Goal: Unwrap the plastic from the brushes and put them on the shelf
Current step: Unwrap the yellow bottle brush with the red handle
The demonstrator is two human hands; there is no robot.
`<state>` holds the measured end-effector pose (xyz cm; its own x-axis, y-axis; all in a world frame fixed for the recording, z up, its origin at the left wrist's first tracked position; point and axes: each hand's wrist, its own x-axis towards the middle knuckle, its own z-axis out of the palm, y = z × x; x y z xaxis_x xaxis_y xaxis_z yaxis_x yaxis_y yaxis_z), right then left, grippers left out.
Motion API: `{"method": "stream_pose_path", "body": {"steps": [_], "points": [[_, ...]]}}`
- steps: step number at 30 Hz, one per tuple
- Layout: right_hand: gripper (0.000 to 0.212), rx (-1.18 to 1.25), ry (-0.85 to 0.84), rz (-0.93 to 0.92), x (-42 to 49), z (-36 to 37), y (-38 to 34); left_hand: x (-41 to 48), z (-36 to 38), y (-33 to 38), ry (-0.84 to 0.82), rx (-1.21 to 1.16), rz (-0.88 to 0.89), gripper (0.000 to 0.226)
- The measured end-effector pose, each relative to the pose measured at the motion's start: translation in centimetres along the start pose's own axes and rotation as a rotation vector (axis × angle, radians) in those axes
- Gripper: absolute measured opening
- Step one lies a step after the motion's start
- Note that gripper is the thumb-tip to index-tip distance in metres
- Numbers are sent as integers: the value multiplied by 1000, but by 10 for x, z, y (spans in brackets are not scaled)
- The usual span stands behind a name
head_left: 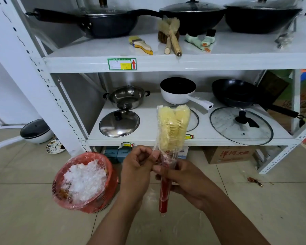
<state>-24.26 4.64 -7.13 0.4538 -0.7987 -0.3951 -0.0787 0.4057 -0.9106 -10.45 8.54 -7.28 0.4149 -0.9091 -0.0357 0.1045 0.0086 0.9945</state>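
Observation:
I hold a pair of yellow-bristled brushes point(172, 128) with red handles upright in front of the shelf, still covered in clear plastic wrap. My right hand point(185, 181) grips the red handles around their middle. My left hand point(140, 165) pinches the plastic wrap at the neck just below the bristles. On the upper shelf board point(95, 48) lie unwrapped brushes: a yellow paint-style brush point(141, 45), two wooden-handled bristle brushes point(171, 36) and two pale green brushes point(201, 41).
A red-lined bin point(85, 183) full of crumpled clear plastic stands on the tiled floor at my left. Woks and pans fill the upper shelf's back; pots, pans and lids point(240, 124) cover the lower shelf. Cardboard boxes point(228, 154) sit under it.

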Motion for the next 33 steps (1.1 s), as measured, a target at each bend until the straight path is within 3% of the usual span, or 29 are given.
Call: {"method": "stream_pose_path", "body": {"steps": [6,15,21,26,29,33], "points": [[22,-84,54,-68,-4,3,-2,4,-4,0,41,-27,-67,16],[14,-10,137,-101,2,8,0,3,0,6,7,-508,-236,14],[15,-21,132,-98,0,10,0,6,-3,7,20,-549,-299,15],[22,-226,122,-154,-5,9,1,9,-13,12,-51,-315,-542,30],[21,-219,119,-149,-6,9,0,9,-14,15,-66,-360,-542,25],[21,-136,104,-93,-4,11,-1,14,-15,10,46,-521,-502,12]]}}
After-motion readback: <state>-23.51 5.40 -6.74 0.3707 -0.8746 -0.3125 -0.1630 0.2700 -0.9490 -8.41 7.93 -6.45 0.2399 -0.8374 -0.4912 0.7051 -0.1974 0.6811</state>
